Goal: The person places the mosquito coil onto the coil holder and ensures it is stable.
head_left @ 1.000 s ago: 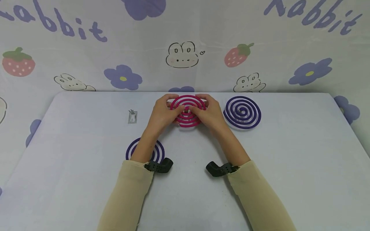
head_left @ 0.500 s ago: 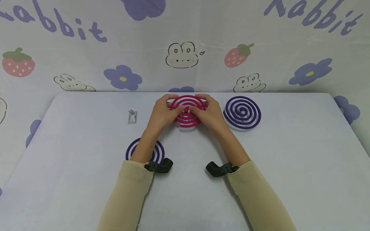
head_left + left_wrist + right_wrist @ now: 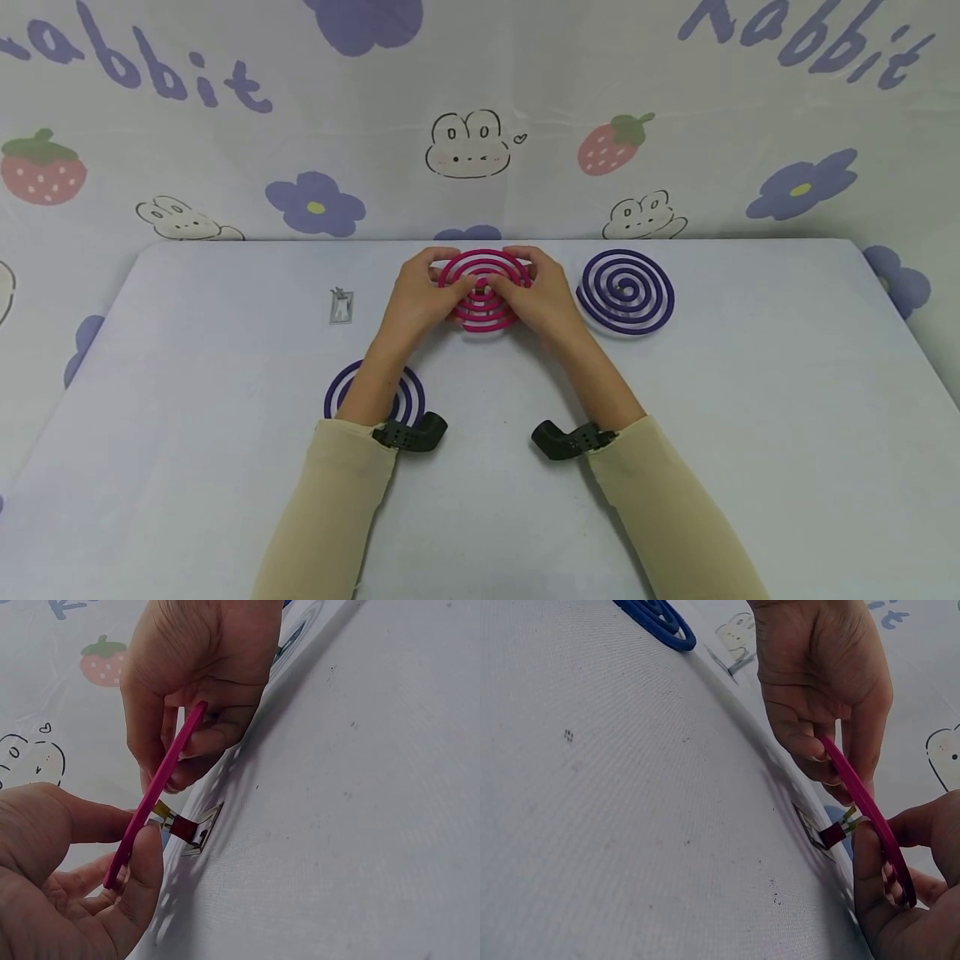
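Observation:
A pink mosquito coil [image 3: 486, 316] is held by both hands at the middle of the table's far side. My left hand [image 3: 420, 292] pinches its left side, with the thumb near the centre and fingers at the outer edge. My right hand [image 3: 543, 292] grips the right side in the same way. In the left wrist view the coil [image 3: 157, 787] appears edge-on, raised above the white table. Below it a small metal stand [image 3: 198, 833] lies on the table, its upright tab reaching up to the coil's centre near the thumbs; the tip is partly hidden.
One purple coil [image 3: 627, 292] lies to the right of the hands. Another purple coil [image 3: 408, 392] is partly covered by the left forearm. Left of the hands lies a second small metal stand [image 3: 341, 307]. A patterned cloth [image 3: 551, 183] rises behind the table's far edge.
The head view has shifted by a few pixels. Both hands keep the same hold on the pink coil, with no clear movement of coil or stand.

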Demonstrator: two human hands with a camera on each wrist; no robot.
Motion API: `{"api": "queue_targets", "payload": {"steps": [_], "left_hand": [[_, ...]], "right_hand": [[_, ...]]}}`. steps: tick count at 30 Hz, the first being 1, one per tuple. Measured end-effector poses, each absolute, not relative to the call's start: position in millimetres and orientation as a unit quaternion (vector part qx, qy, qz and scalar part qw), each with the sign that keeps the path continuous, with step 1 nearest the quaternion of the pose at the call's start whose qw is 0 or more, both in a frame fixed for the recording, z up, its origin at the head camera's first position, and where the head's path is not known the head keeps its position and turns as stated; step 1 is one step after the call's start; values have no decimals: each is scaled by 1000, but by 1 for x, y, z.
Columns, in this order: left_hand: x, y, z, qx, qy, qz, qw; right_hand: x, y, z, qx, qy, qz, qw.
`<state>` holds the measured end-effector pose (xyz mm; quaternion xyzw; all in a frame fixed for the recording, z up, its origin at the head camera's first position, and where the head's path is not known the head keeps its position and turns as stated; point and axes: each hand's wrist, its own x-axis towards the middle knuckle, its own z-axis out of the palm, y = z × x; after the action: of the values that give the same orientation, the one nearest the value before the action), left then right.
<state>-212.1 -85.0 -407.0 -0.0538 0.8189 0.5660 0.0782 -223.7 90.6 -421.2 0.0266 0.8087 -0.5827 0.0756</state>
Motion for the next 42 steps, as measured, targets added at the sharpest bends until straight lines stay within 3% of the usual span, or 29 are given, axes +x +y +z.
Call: {"api": "queue_targets", "payload": {"steps": [42], "left_hand": [[-213, -80, -409, -77, 806, 582, 77]], "right_hand": [[-222, 89, -421, 26, 805, -589, 74]]}}
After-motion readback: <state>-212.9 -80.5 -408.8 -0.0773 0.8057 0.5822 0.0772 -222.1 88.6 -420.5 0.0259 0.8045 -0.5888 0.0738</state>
